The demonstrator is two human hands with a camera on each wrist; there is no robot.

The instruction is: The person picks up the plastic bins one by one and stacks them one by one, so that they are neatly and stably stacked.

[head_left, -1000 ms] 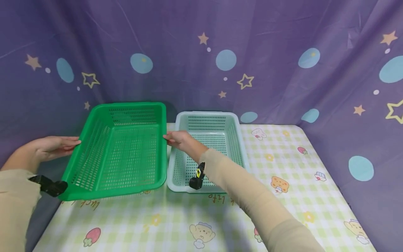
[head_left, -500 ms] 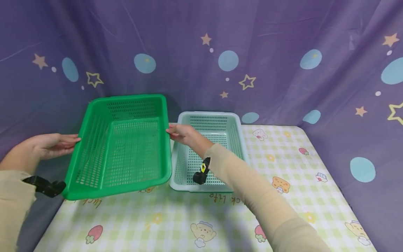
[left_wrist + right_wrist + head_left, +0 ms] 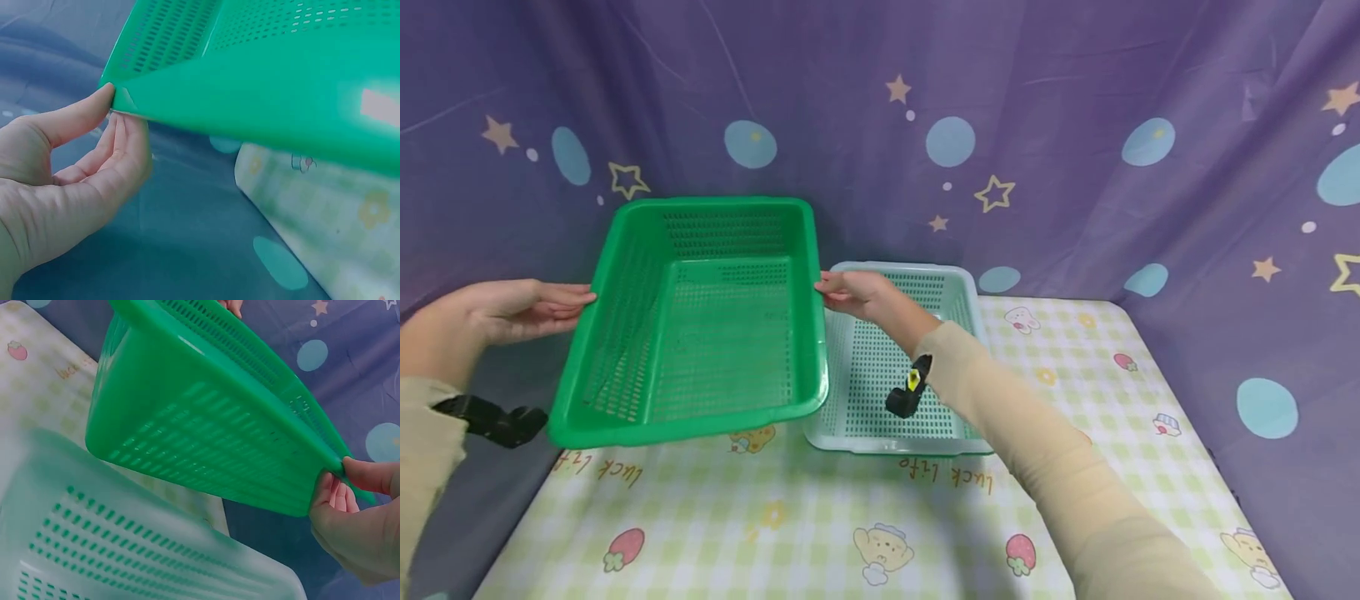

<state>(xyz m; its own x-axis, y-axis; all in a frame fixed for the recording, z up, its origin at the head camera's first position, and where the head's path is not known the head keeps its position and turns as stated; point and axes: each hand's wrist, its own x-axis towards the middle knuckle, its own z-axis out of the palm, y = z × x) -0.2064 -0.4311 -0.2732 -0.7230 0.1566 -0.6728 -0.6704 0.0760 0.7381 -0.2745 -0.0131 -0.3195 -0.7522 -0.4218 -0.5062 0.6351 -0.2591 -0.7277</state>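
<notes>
A green perforated plastic basket [image 3: 722, 333] hangs tilted above the left part of the table, with nothing inside. My left hand [image 3: 512, 310] pinches its left rim between thumb and fingers, as the left wrist view also shows at close range. On the opposite side my right hand [image 3: 868, 298] pinches the right rim; in the right wrist view its thumb lies over the edge and the fingers curl beneath. A pale mint basket [image 3: 887, 375] rests on the table, below and to the right of the green one. My right hand and forearm cover part of it.
A checked tablecloth [image 3: 820, 533] with cartoon prints covers the table. Purple curtains [image 3: 1045, 150] with stars and dots hang close behind and at both sides. Each wrist carries a black camera mount [image 3: 910, 387].
Both hands have raised the green basket and shifted it slightly to the right, so it now overlaps the mint basket's left edge in the head view. The mint basket stays put.
</notes>
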